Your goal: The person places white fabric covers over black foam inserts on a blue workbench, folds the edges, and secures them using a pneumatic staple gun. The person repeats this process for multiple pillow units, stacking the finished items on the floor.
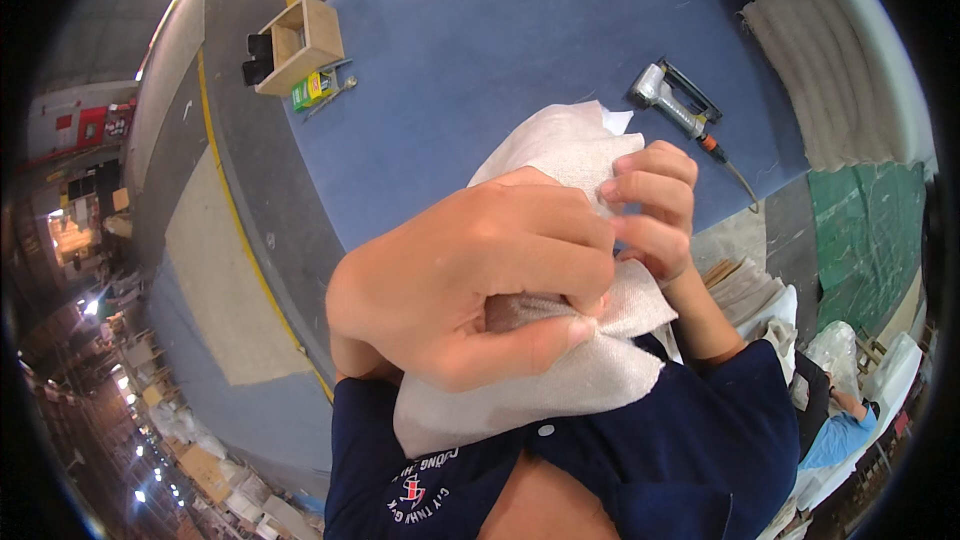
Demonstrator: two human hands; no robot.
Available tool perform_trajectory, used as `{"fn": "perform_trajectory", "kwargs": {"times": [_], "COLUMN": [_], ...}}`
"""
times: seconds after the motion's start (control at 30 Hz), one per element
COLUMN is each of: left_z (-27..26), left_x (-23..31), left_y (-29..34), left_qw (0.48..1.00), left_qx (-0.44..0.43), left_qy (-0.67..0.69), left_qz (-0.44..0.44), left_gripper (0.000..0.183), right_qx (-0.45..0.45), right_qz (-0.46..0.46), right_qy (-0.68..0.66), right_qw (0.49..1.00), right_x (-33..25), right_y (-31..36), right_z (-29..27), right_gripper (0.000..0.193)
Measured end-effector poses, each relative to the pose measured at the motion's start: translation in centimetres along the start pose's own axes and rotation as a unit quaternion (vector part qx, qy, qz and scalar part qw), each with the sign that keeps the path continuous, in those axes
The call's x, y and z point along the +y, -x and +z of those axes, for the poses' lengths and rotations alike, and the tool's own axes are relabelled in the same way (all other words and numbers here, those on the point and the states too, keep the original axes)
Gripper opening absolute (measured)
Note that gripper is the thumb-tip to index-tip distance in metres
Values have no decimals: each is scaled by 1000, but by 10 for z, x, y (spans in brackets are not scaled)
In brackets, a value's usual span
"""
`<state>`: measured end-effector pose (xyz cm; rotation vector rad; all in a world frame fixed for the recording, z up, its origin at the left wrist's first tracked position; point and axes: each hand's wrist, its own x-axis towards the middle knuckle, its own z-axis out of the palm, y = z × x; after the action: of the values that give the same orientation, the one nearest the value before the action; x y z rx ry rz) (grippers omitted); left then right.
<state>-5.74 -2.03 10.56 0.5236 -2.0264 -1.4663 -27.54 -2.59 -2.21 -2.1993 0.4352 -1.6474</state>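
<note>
A piece of beige woven cloth (pixel 540 395) is bunched up close to my chest, part of it hanging below my hands and part standing up above them. My left hand (pixel 480 275) is closed on it, the thumb and bent forefinger pinching a fold. Just right of it, my right hand (pixel 655 205) has its fingers curled against the cloth's edge, gripping it near the left fingertips. A small white piece (pixel 617 121) shows at the cloth's upper end. The folds between the hands are partly hidden by the fingers.
On the blue-topped table (pixel 430 70) lies a silver staple gun (pixel 670 100) with a hose. A wooden box (pixel 305 45) and a green-yellow carton (pixel 312 90) sit at the far left edge. Beige padded fabric (pixel 830 60) stands right. Another person (pixel 840 430) is at lower right.
</note>
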Motion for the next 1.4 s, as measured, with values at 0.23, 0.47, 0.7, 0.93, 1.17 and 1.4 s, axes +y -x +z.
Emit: {"fn": "perform_trajectory", "kwargs": {"times": [0.23, 0.47, 0.7, 0.93, 1.17, 1.4], "left_z": [4, 6, 1, -1, -3, -13], "left_x": [-2, -4, -9, -7, 2, 13], "left_y": [6, 11, 13, 14, 21, 48], "left_qw": [1000, 999, 998, 997, 999, 998], "left_qx": [-2, 29, 12, -10, -21, 42], "left_qy": [15, 15, 29, 28, 4, -40], "left_qz": [26, 12, 50, 64, 43, 30], "left_gripper": [17, 16, 17, 18, 18, 18], "right_qx": [-113, -82, -85, 67, 41, 13], "right_qz": [21, 34, 61, -25, -65, -44], "right_qy": [45, 47, 31, -60, -126, -205], "right_qw": [992, 995, 994, 996, 989, 978], "right_x": [52, 50, 40, 5, -55, -52], "right_y": [14, 26, 46, 4, -22, -35], "right_z": [-9, 6, 19, 14, 16, 38], "right_gripper": [57, 24, 26, 19, 19, 20]}}
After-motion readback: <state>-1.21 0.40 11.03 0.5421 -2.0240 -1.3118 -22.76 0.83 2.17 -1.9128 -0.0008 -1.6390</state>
